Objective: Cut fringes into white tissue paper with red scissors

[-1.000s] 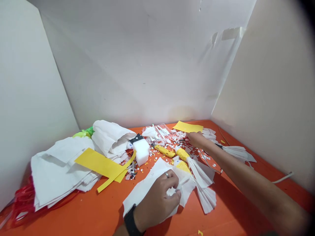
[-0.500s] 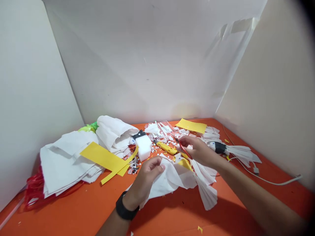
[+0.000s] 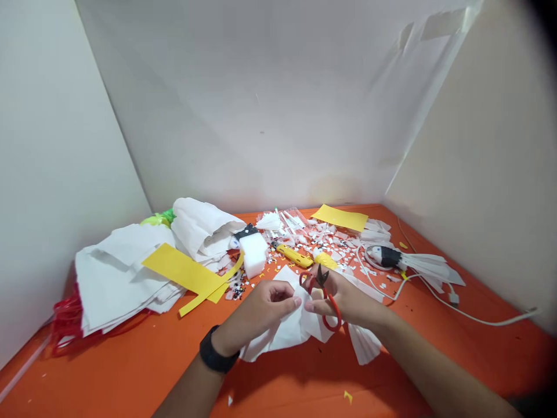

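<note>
My left hand (image 3: 265, 307), with a black band on the wrist, pinches a sheet of white crinkled paper (image 3: 282, 337) just above the orange table. Close beside it, my right hand (image 3: 352, 299) has red-handled scissors (image 3: 322, 277) hooked over its fingers, the short dark blades pointing up and away from the paper. The right thumb and fingers also touch the paper's edge. Below the right hand spreads a pleated white paper piece (image 3: 364, 345). Just beyond the hands lie a yellow utility knife (image 3: 295, 256) and a white-and-yellow object (image 3: 324, 259).
A white foam block (image 3: 253, 255) stands left of the knife. Further left are yellow sheets (image 3: 183, 270) and a stack of white paper (image 3: 122, 278). Scraps (image 3: 343, 247) litter the back. At right lies a black-and-white figure with a pleated tail (image 3: 389, 257) beside a white cable (image 3: 483, 319).
My right hand has come down and left to the paper beside my left hand. The scissors have swung so their blades point up. The paper is more gathered between both hands.
</note>
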Demonstrator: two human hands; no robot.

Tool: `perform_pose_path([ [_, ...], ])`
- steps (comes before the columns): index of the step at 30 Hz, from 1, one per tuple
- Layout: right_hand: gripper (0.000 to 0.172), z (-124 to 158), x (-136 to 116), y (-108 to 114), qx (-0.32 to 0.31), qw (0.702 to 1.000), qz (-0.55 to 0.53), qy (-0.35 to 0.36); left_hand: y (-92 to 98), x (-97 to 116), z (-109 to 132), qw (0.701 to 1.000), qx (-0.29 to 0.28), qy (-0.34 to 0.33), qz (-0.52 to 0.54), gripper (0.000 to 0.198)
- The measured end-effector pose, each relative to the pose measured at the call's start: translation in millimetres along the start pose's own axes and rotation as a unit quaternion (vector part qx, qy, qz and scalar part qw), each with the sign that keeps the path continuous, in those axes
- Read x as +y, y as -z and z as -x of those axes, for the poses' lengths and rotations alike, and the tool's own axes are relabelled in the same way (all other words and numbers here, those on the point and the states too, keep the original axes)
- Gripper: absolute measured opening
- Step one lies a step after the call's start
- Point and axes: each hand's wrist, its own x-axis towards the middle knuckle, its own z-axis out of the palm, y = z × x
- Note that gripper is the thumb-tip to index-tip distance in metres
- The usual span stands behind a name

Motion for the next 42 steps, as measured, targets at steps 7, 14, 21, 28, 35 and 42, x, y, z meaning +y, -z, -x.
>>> perform_pose_path([
  [7, 0.048, -1.3, -1.4, -6.7, 0.03, 0.999, -0.026, 0.012, -4.1, 2.8, 0.8, 0.996, -0.031, 0.022, 0.082, 0.032],
  [14, 0.043, -5.2, 7.3, -2.8, 0.217, 0.973, -0.071, 0.04, 5.7, 12.8, 5.1, 0.994, -0.106, 0.017, -0.002, 0.025],
  [21, 0.039, -12.0, 16.8, 11.3, 0.315, 0.943, -0.083, 0.063, 14.1, 19.7, 8.4, 0.998, -0.026, 0.021, -0.057, 0.029],
  [28, 0.039, -11.4, 12.9, 9.7, 0.267, 0.961, -0.074, 0.024, 17.2, 22.7, 9.2, 0.998, 0.01, 0.023, -0.055, 0.035],
  [35, 0.037, -11.6, 9.8, 19.0, 0.381, 0.915, -0.096, 0.094, 21.8, 23.2, 11.8, 0.994, -0.036, 0.004, -0.107, 0.03],
  [42, 0.032, -15.0, 9.5, 43.8, 0.477, 0.836, -0.162, 0.217, 46.3, 11.4, 11.6, 0.981, 0.06, 0.04, -0.183, 0.032],
])
